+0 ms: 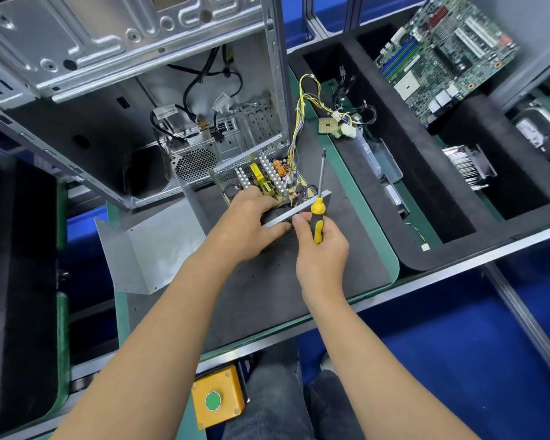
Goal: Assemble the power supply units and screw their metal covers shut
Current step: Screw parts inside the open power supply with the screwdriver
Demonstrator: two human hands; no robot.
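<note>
Both hands are in at the middle of the counter (261, 290), working on the open power supply unit (267, 182), which sits on the dark mat just in front of the computer case (134, 90). The left hand (251, 227) is curled over the near left corner of the unit, fingers wrapped down its near side, gripping it. The right hand (323, 249) is right beside it, the two nearly touching, and it clutches a screwdriver (318, 204) by the yellow-and-black handle, shaft pointing up and away, tip in the air above the unit's right edge. The thumb of that hand presses on the unit's bright metal flange at the near edge.

The unit's top is off: circuit board, heat sinks and a copper coil all show. Its yellow and black wire bundle (299, 122) runs up from the far right corner toward the white connectors on the right. The bent metal cover (159, 246) lies to the left of the unit, apart from it, near the counter's left edge.

Far right, a motherboard (445, 55) rests tilted in a black foam tray (458, 198); a finned heat sink (467, 166) sits nearer. Down at the near edge, a yellow box with a green button (216, 400).
</note>
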